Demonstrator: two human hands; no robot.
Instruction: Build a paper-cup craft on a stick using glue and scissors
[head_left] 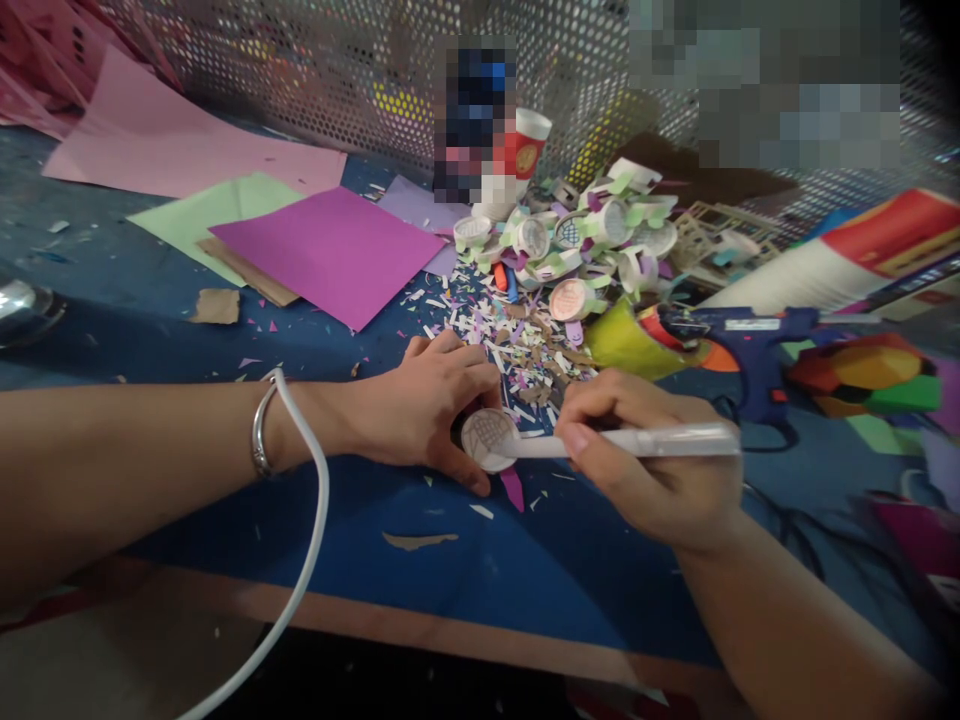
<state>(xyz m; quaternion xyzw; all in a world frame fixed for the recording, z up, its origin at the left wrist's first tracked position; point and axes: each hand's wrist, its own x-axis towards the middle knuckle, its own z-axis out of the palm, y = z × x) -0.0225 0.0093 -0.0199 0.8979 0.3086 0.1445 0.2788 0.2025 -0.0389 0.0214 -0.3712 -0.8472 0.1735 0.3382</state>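
My left hand point(427, 405) is closed around a small round paper-covered disc point(486, 437) and holds it down on the blue table point(480, 560). A metal bangle sits on that wrist. My right hand point(637, 465) grips a white pen-like tool point(645, 442), and the tool's tip touches the disc's right edge. A purple paper scrap point(513, 488) lies just below the disc.
Paper shreds point(517, 350) and several decorated round pieces point(592, 235) are piled behind my hands. A blue glue gun point(750, 345) and a yellow cup point(626, 340) lie to the right. Coloured paper sheets point(322, 250) lie at the left. A white cable point(304, 560) crosses my left forearm.
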